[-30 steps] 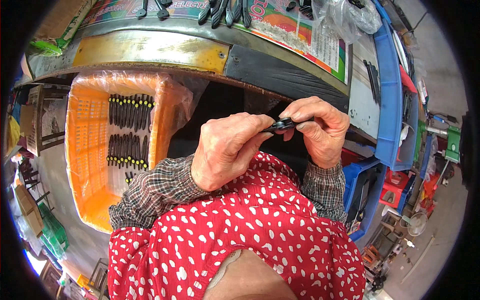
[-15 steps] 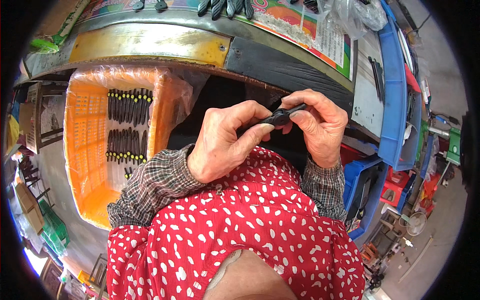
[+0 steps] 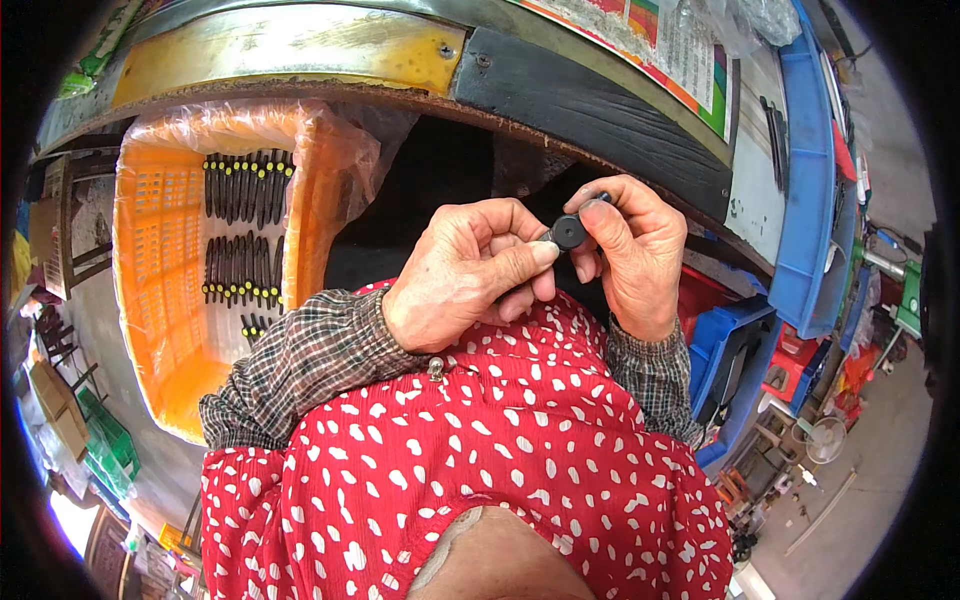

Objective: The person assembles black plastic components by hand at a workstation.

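Note:
A small black plastic part with a round disc end (image 3: 569,232) is held between both hands in front of my chest. My left hand (image 3: 455,265) pinches its left side between thumb and fingers. From the other side, the thumb and fingers of my right hand (image 3: 640,250) grip its narrow upper end. My fingers cover the rest of the part. To the left, an orange plastic basket (image 3: 165,290) lined with clear film contains rows of slim black pieces (image 3: 243,268) with yellow dots.
Ahead runs a workbench edge with a yellowed metal strip (image 3: 290,65) and a dark wooden strip (image 3: 580,90). A long blue tray (image 3: 805,190) stands at the right, with a blue bin (image 3: 735,370) below it. A clear plastic bag (image 3: 700,25) lies at the far right.
The black part has turned in my hands, so its round disc now faces up and its long arm no longer shows. The view has shifted, placing the bench and basket slightly higher.

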The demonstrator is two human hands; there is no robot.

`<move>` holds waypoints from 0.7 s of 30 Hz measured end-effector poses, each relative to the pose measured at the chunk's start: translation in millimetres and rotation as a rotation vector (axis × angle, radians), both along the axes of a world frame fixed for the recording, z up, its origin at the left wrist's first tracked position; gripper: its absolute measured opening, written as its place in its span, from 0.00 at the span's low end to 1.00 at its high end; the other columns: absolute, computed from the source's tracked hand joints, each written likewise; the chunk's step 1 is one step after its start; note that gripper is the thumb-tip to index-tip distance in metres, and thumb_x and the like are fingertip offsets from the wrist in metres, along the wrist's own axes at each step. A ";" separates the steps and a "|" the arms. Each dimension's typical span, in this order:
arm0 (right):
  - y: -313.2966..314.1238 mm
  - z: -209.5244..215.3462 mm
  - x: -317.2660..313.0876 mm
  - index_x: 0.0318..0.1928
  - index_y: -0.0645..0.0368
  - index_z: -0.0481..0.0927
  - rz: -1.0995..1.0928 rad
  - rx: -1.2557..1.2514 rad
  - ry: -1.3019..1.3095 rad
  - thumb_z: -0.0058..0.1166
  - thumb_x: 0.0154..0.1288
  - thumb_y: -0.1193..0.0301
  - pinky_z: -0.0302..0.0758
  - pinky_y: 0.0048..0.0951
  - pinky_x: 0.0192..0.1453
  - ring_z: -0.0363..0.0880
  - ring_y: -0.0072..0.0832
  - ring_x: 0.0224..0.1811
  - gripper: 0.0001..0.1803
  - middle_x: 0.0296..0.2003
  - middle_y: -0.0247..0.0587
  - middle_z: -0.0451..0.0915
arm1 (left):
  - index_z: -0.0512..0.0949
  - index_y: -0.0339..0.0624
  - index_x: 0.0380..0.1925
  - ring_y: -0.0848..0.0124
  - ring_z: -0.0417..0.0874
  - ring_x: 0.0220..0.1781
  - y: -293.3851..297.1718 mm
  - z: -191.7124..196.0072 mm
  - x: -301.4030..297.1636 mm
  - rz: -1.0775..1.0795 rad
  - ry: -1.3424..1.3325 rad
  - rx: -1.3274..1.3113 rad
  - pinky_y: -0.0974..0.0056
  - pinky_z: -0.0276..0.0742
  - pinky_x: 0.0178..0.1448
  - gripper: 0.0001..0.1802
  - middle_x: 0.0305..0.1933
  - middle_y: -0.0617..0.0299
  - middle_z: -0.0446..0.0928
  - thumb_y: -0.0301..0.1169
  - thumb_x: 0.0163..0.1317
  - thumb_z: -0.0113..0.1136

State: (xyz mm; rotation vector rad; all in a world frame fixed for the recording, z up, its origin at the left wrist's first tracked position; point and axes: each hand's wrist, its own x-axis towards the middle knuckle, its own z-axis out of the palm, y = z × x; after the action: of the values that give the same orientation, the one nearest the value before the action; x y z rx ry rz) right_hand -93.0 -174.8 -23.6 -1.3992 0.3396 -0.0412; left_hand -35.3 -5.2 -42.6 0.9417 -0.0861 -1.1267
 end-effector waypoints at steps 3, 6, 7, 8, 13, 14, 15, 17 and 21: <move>0.3 -3.8 -1.9 0.37 0.68 0.77 -0.010 0.014 0.022 0.54 0.64 0.74 0.64 0.13 0.19 0.69 0.13 0.18 0.07 0.24 0.34 0.77 | 0.73 0.36 0.35 0.80 0.70 0.17 -0.7 -0.3 -1.3 0.001 0.005 0.029 0.78 0.60 0.19 0.06 0.25 0.59 0.78 0.28 0.66 0.54; 0.9 -8.6 -2.9 0.37 0.67 0.77 -0.011 0.014 0.002 0.55 0.64 0.74 0.64 0.13 0.19 0.69 0.13 0.18 0.07 0.24 0.34 0.76 | 0.73 0.35 0.35 0.80 0.69 0.17 -1.5 -1.2 -2.2 0.009 0.010 0.035 0.78 0.59 0.19 0.05 0.25 0.59 0.78 0.27 0.65 0.54; 0.6 -9.9 -3.1 0.37 0.67 0.77 -0.012 0.014 0.005 0.55 0.64 0.74 0.64 0.13 0.19 0.69 0.13 0.18 0.07 0.24 0.34 0.76 | 0.73 0.35 0.35 0.80 0.69 0.17 -1.9 -1.8 -2.0 0.009 0.012 0.035 0.78 0.59 0.19 0.05 0.25 0.59 0.78 0.27 0.65 0.54; 0.4 -11.3 -3.3 0.37 0.67 0.77 -0.021 0.015 0.007 0.55 0.64 0.74 0.65 0.13 0.19 0.69 0.13 0.17 0.07 0.24 0.34 0.76 | 0.73 0.35 0.34 0.80 0.69 0.17 -2.4 -2.3 -1.7 0.010 0.011 0.037 0.78 0.59 0.18 0.05 0.25 0.59 0.78 0.27 0.65 0.54; 3.1 -13.9 -5.2 0.38 0.67 0.77 -0.040 0.038 -0.015 0.55 0.64 0.74 0.65 0.13 0.19 0.69 0.13 0.17 0.07 0.24 0.34 0.76 | 0.73 0.35 0.34 0.81 0.69 0.17 -2.1 -0.9 -3.9 0.025 0.003 0.030 0.78 0.58 0.18 0.05 0.25 0.59 0.78 0.27 0.65 0.54; 2.9 -15.4 -5.1 0.38 0.67 0.77 -0.040 0.041 -0.022 0.55 0.64 0.74 0.65 0.13 0.19 0.69 0.13 0.17 0.07 0.24 0.34 0.77 | 0.73 0.36 0.34 0.81 0.69 0.17 -2.3 -1.4 -3.2 0.023 0.003 0.034 0.78 0.58 0.18 0.05 0.25 0.60 0.78 0.27 0.65 0.54; 2.9 -16.4 -5.0 0.38 0.68 0.77 -0.041 0.044 -0.029 0.55 0.64 0.74 0.65 0.13 0.19 0.69 0.13 0.17 0.07 0.24 0.34 0.77 | 0.73 0.36 0.34 0.81 0.69 0.17 -2.4 -1.7 -2.8 0.021 0.002 0.038 0.78 0.58 0.18 0.05 0.25 0.60 0.77 0.27 0.65 0.54; 3.8 -17.4 -4.7 0.38 0.68 0.77 -0.051 0.053 -0.030 0.55 0.64 0.74 0.65 0.13 0.19 0.69 0.13 0.17 0.07 0.24 0.34 0.77 | 0.73 0.36 0.34 0.81 0.69 0.17 -2.5 -1.9 -1.7 0.020 0.009 0.033 0.78 0.58 0.18 0.05 0.25 0.60 0.77 0.27 0.65 0.54; 4.1 -18.4 -2.5 0.38 0.68 0.77 -0.057 0.056 -0.035 0.55 0.64 0.74 0.65 0.13 0.19 0.69 0.13 0.17 0.08 0.24 0.34 0.77 | 0.73 0.36 0.33 0.81 0.68 0.17 -2.8 -1.3 -0.4 0.024 0.009 0.029 0.78 0.58 0.18 0.05 0.25 0.61 0.77 0.27 0.65 0.54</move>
State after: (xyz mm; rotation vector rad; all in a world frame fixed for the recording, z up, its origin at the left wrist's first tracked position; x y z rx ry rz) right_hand -95.5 -170.7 -42.0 -1.3314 0.3490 -0.1026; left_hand -35.6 -8.0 -43.9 0.9615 -0.0508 -1.1122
